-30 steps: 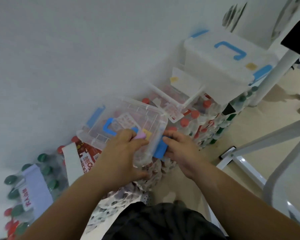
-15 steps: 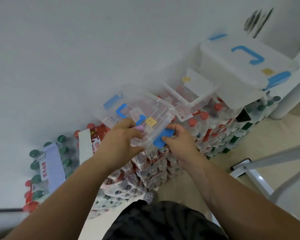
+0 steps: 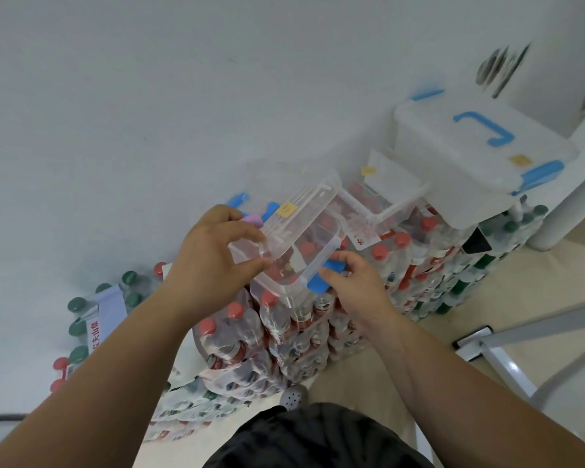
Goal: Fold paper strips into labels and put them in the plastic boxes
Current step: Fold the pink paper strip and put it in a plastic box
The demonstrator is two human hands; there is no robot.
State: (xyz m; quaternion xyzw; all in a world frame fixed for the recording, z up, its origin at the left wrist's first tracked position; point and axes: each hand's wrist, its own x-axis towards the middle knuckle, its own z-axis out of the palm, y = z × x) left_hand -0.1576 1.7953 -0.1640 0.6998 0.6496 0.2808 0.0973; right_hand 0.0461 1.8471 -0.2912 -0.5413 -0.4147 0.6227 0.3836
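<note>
Lid point(image 3: 298, 207) gripped by left hand point(image 3: 213, 258), right hand point(image 3: 355, 292) pinching blue latch point(image 3: 320, 283), box point(image 3: 281, 290) interior unclear

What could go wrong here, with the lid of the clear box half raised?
1. The clear box rests on uneven bottle packs; pulling the blue latch with the right hand might tip it off.
2. The left hand grips the raised lid and a purple strip together; the strip might slip out or get creased.
</note>
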